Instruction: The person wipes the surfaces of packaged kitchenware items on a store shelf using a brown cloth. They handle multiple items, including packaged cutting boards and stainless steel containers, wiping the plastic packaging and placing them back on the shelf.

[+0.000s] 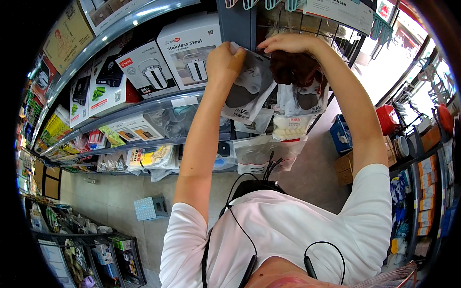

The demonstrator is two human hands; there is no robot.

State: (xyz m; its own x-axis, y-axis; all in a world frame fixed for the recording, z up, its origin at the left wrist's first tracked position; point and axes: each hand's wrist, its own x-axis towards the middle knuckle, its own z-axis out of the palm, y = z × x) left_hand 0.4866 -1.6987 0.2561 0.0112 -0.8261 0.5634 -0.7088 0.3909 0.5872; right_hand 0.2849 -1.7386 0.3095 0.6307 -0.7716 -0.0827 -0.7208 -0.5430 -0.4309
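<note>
My left hand (224,65) is closed on the top edge of a clear bag (250,86) with a dark grey face mask printed or packed in it. My right hand (290,43) reaches across at the rack's wire grid, its visible fingers stretched toward the left hand; its underside is hidden. A dark brown bunched cloth band (295,67) sits just below the right wrist. Beneath it hangs another mask package (306,100), and lower down a bag with pale yellow contents (290,127).
Boxed stainless steel pots (189,50) fill the shelf on the left. Pastel hooks (271,5) hang overhead. A blue step stool (150,209) stands on the floor behind me at left. Cardboard boxes (345,168), a blue crate (341,134) and stocked shelves (425,192) line the right.
</note>
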